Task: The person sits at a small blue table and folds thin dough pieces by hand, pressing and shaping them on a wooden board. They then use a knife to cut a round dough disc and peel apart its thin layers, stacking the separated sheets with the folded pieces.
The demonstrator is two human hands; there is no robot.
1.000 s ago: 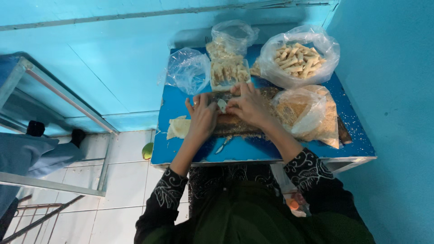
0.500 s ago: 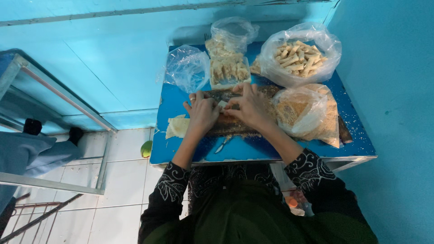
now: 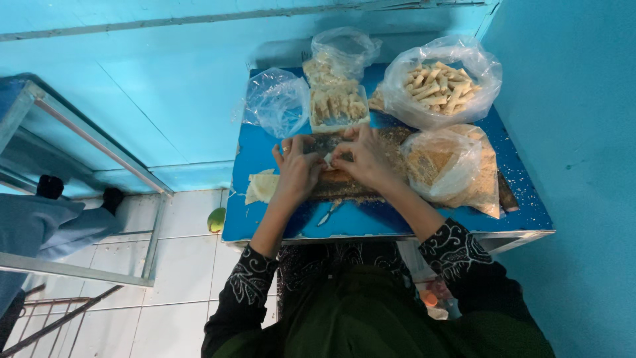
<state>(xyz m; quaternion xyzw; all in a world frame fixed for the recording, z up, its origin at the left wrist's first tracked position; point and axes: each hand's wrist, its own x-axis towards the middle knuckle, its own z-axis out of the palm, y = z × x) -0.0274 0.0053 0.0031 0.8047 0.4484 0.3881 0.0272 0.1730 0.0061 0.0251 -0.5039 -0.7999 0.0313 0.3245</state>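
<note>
A turquoise-walled room with a white tiled floor holds a small blue table [image 3: 278, 225] pushed against the wall, and the head camera looks straight down on it. At the middle of the table, on a wooden board [image 3: 351, 189] dusted with crumbs, the left hand [image 3: 296, 169] and the right hand [image 3: 363, 156] meet, fingertips pinched together on a small pale roll [image 3: 327, 158] between them. Judging by this, the piece in hand is partly shaped and not yet put away.

Along the far edge, a clear tray [image 3: 338, 106] and a large bag of rolls [image 3: 442, 83] near the far right corner already hold many finished pieces. An empty clear bag [image 3: 277, 103] sits at the far left. A bag of crumbs [image 3: 450, 166] lies by the right edge. A pale wrapper sheet [image 3: 262, 187] waits at the left edge, so at least that much looks left to do.
</note>
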